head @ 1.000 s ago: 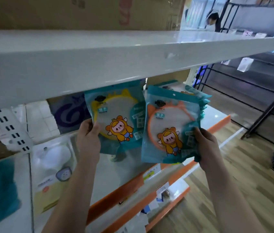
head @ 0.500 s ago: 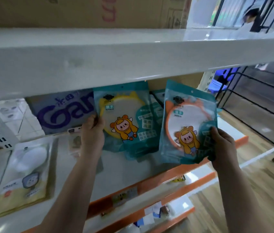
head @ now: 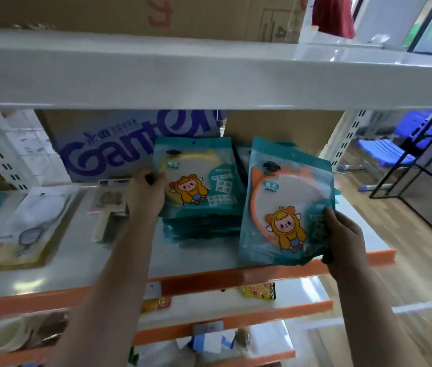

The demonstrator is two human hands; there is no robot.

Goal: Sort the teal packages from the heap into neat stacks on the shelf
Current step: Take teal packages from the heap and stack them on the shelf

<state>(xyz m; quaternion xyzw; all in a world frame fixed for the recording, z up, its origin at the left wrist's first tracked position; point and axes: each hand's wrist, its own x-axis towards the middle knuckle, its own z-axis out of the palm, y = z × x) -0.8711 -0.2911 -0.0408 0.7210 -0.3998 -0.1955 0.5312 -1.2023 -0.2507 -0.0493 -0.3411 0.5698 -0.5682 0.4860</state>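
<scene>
My left hand (head: 147,197) grips the left edge of a teal package with a yellow-rimmed mirror (head: 199,178), which lies on top of a stack of teal packages (head: 201,229) on the white shelf (head: 193,256). My right hand (head: 344,239) holds the lower right corner of a teal package with an orange-rimmed mirror (head: 286,205), tilted up just right of the stack, its lower edge near the shelf's orange front lip. More teal packages show behind it.
A cardboard box with purple lettering (head: 119,152) stands at the shelf's back. Clear-packed mirrors (head: 24,229) and a small comb pack (head: 109,207) lie to the left. The upper shelf board (head: 209,78) hangs low overhead. Blue chairs (head: 395,152) and a black rack stand right.
Both hands moved the packages down and forward onto the shelf; the yellow one now rests on the stack, and the orange one sank toward the shelf front. The camera moved closer.
</scene>
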